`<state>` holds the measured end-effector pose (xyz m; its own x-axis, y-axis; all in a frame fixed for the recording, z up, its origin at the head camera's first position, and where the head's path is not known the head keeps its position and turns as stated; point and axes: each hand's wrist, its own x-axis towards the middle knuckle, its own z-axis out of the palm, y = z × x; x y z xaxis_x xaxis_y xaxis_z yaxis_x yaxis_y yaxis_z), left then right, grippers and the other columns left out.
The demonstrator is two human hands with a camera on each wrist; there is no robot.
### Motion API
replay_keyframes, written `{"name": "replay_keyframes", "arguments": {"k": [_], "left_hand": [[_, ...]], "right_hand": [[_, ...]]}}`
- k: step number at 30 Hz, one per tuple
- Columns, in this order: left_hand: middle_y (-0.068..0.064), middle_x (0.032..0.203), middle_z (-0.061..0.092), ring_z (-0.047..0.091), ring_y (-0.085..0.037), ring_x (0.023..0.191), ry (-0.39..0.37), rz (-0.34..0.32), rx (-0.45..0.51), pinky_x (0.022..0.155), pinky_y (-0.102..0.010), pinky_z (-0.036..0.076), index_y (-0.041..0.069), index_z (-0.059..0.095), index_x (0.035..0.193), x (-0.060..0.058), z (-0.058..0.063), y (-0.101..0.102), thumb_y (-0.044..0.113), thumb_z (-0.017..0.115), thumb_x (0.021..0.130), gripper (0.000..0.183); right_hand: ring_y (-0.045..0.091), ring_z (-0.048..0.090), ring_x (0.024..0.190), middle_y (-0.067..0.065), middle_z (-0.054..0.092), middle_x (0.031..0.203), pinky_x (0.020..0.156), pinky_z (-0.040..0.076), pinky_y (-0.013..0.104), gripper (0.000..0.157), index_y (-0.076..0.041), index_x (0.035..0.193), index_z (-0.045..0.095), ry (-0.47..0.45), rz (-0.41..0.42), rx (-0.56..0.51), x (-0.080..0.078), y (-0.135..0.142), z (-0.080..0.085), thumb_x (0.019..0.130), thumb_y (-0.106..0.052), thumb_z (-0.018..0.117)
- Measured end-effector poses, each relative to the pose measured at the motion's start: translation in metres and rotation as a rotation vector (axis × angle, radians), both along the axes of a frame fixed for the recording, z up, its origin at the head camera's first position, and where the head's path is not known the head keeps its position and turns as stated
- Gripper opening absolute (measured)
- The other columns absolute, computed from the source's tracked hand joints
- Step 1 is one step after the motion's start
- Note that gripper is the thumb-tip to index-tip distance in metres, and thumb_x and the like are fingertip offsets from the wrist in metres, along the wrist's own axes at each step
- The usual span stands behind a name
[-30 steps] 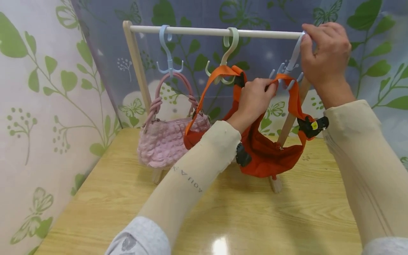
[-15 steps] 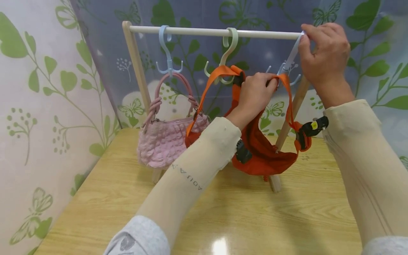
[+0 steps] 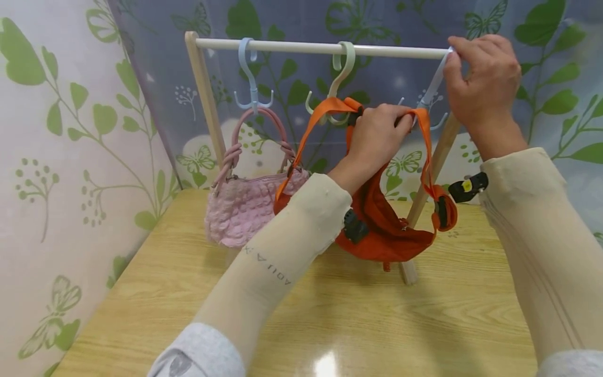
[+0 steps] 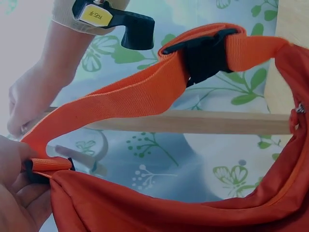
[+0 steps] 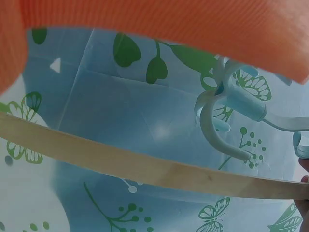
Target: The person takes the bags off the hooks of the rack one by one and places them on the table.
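My left hand (image 3: 379, 131) grips the strap of an orange waist bag (image 3: 386, 243) by its upper part. The bag hangs from this grip, partly hidden by my forearm; its orange strap (image 4: 120, 101) carries a black buckle (image 4: 203, 55). Close to the strap's top is a light blue multi-prong hook (image 3: 426, 99), tilted. Its prongs (image 5: 224, 111) stand apart from the strap in the right wrist view. High at the rail's right end, my right hand (image 3: 485, 86) holds the hook's upper end between thumb and fingers.
The white rail (image 3: 292, 47) sits on a wooden frame (image 3: 202, 94). A pale green hook (image 3: 341, 73) hangs mid-rail, behind the orange strap. At left, a pink handbag (image 3: 249, 209) hangs from another blue hook (image 3: 247, 68). The wooden table (image 3: 377, 319) lies below.
The orange bag has swung left, its right-hand strap and buckle moving inward. The right blue hook's prongs have turned. Both hands stay nearly in place.
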<state>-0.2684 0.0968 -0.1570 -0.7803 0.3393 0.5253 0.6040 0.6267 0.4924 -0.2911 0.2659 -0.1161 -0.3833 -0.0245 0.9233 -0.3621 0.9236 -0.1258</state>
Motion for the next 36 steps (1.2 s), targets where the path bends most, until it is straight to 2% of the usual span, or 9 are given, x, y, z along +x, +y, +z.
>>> {"name": "replay_keyframes", "arguments": {"k": [7,15,18,20,22,25,28,32,36], "left_hand": [[0.003,0.068,0.057,0.046,-0.011,0.050,-0.014,0.001,-0.046,0.049,-0.019,0.036,0.023,0.067,0.126,0.012,0.005,-0.006,0.029,0.047,0.104,0.031],[0.000,0.063,0.052,0.045,-0.012,0.049,0.011,-0.047,-0.082,0.048,-0.020,0.035,0.020,0.068,0.125,0.029,0.010,-0.021,0.027,0.046,0.104,0.031],[0.000,0.062,0.050,0.045,-0.012,0.050,0.011,-0.053,-0.085,0.048,-0.020,0.034,0.019,0.071,0.117,0.035,0.011,-0.028,0.025,0.046,0.103,0.029],[0.000,0.061,0.048,0.044,-0.012,0.050,0.012,-0.052,-0.090,0.049,-0.020,0.034,0.016,0.073,0.104,0.038,0.011,-0.033,0.023,0.046,0.103,0.028],[0.000,0.060,0.046,0.044,-0.012,0.050,0.018,-0.049,-0.098,0.049,-0.020,0.033,0.014,0.071,0.093,0.041,0.011,-0.038,0.022,0.046,0.103,0.028],[0.000,0.060,0.045,0.042,-0.012,0.051,0.021,-0.045,-0.117,0.050,-0.020,0.032,0.013,0.067,0.085,0.046,0.009,-0.045,0.021,0.046,0.103,0.029],[0.000,0.060,0.044,0.040,-0.012,0.050,0.012,-0.046,-0.145,0.050,-0.020,0.031,0.014,0.067,0.086,0.051,0.007,-0.054,0.022,0.046,0.103,0.028],[0.000,0.060,0.047,0.037,-0.012,0.048,0.005,-0.056,-0.173,0.049,-0.020,0.029,0.014,0.072,0.099,0.058,0.005,-0.063,0.021,0.045,0.103,0.028],[0.000,0.061,0.051,0.037,-0.011,0.046,0.011,-0.040,-0.181,0.046,-0.020,0.028,0.015,0.072,0.111,0.063,0.003,-0.070,0.020,0.046,0.102,0.029]], "right_hand": [[0.031,0.053,0.120,0.018,0.068,0.114,0.106,0.038,0.041,0.042,-0.012,0.126,0.067,-0.008,0.003,-0.006,0.001,0.000,0.001,0.097,-0.033,0.044],[0.031,0.053,0.122,0.017,0.068,0.116,0.107,0.037,0.041,0.042,-0.012,0.126,0.067,-0.017,0.004,-0.008,-0.001,0.001,0.001,0.097,-0.033,0.044],[0.031,0.052,0.122,0.018,0.067,0.117,0.107,0.037,0.041,0.044,-0.013,0.127,0.066,-0.027,0.009,-0.007,-0.002,0.000,0.001,0.097,-0.034,0.043],[0.030,0.051,0.123,0.018,0.067,0.117,0.108,0.036,0.040,0.044,-0.013,0.128,0.066,-0.036,0.012,-0.005,-0.002,-0.001,0.002,0.098,-0.035,0.042],[0.030,0.050,0.124,0.018,0.067,0.118,0.108,0.036,0.041,0.045,-0.013,0.129,0.065,-0.050,0.011,-0.003,-0.002,-0.002,0.002,0.098,-0.036,0.041],[0.031,0.050,0.124,0.019,0.066,0.118,0.108,0.035,0.041,0.045,-0.013,0.130,0.064,-0.062,0.007,-0.001,-0.002,-0.002,0.002,0.099,-0.037,0.041],[0.032,0.051,0.122,0.020,0.067,0.115,0.107,0.037,0.043,0.045,-0.013,0.129,0.064,-0.057,0.007,0.001,-0.003,-0.003,0.001,0.099,-0.037,0.041],[0.033,0.052,0.121,0.021,0.067,0.114,0.106,0.037,0.042,0.045,-0.010,0.128,0.065,-0.039,0.011,-0.002,-0.003,-0.003,0.002,0.098,-0.035,0.042],[0.031,0.050,0.124,0.021,0.065,0.119,0.110,0.034,0.039,0.046,-0.007,0.128,0.064,-0.047,0.015,-0.002,0.000,-0.001,0.005,0.098,-0.034,0.042]]}}
